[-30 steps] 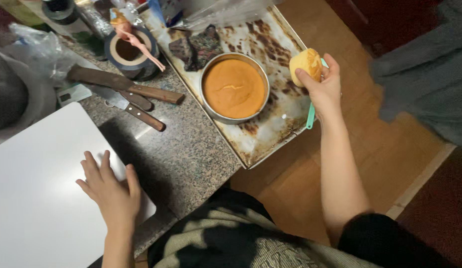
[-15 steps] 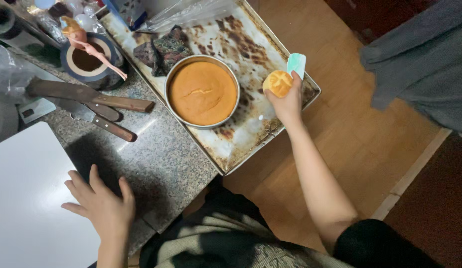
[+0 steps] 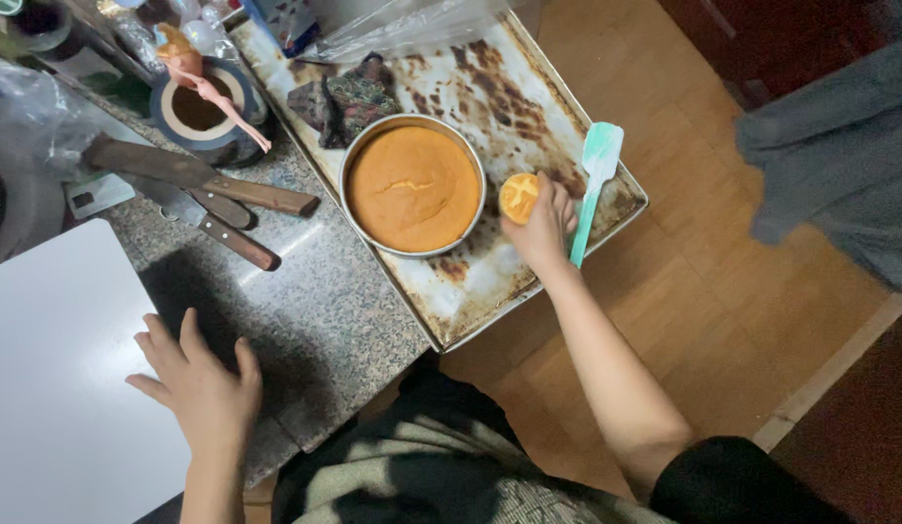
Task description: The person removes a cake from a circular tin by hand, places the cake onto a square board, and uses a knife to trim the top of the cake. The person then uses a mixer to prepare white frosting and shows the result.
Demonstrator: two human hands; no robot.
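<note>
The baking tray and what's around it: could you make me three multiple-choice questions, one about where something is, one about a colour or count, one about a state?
1. Where is the round cake tin?
A. on the baking tray
B. on the white board
C. on the floor

2. How many wooden-handled knives lie on the counter?
A. none
B. two
C. five

3. What is the right hand doing?
A. lying flat and empty
B. gripping a knife
C. holding a small orange-yellow round thing and a pale green spatula

Answers:
1 A, the tin sits on the stained tray.
2 B, two blades with brown handles lie side by side.
3 C, its fingers wrap the round thing, with the spatula handle beside them.
</note>
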